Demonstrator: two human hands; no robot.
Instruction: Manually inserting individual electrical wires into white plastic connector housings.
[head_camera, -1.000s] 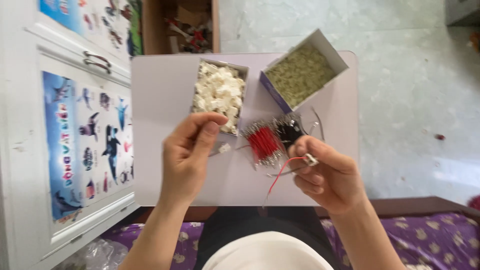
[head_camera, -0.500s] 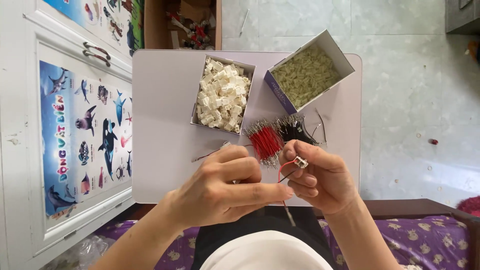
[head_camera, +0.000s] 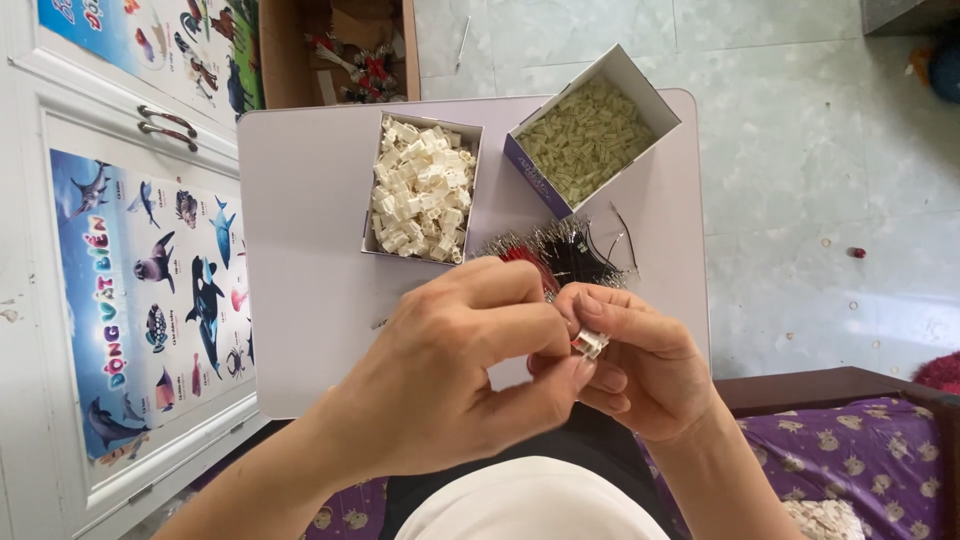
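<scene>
My left hand (head_camera: 455, 365) and my right hand (head_camera: 640, 360) meet over the near edge of a small pale table (head_camera: 300, 220). Their fingertips pinch together around a small white connector piece (head_camera: 590, 343); whatever else they hold is hidden by the fingers. Just behind the hands lies a bundle of red and black wires (head_camera: 560, 255), partly covered by my left hand. Farther back stand an open box of white plastic connectors (head_camera: 422, 190) and an open box of small yellowish-green parts (head_camera: 585, 135).
A white cabinet (head_camera: 110, 300) with sea-animal pictures stands at the left. A cardboard box (head_camera: 345, 50) with wired pieces sits on the tiled floor behind the table. Purple patterned fabric (head_camera: 850, 450) lies at the lower right.
My left hand came down from beside the box of white connectors and closed in against my right hand. The red wire that hung from my right hand is now hidden.
</scene>
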